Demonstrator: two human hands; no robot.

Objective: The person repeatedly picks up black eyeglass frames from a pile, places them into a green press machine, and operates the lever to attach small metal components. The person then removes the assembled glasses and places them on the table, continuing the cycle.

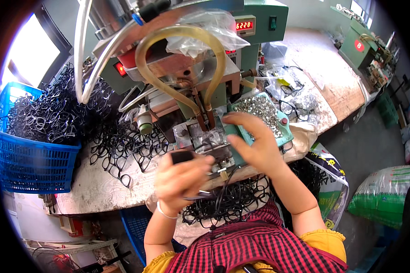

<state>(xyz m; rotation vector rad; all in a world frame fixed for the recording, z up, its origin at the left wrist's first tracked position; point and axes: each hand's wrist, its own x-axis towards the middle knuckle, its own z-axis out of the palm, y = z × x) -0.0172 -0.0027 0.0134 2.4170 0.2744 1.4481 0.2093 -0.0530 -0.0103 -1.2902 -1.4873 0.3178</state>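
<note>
My left hand is curled and smeared by motion in front of the machine's work block. A dark piece shows at its fingers, and a thin dark and silvery piece sticks out below; what they are I cannot make out. My right hand reaches in from the right, thumb and forefinger apart with nothing between them. Their tips are beside the metal fixture. Two copper-coloured prongs, fed by a yellowish hose, come down over that fixture. Black eyeglass frames lie in a heap before me.
A turquoise tray of small metal parts stands right of the fixture. On the left, a blue basket overflows with black frames, and more frames spread over the table. A white and green sack sits on the floor at right.
</note>
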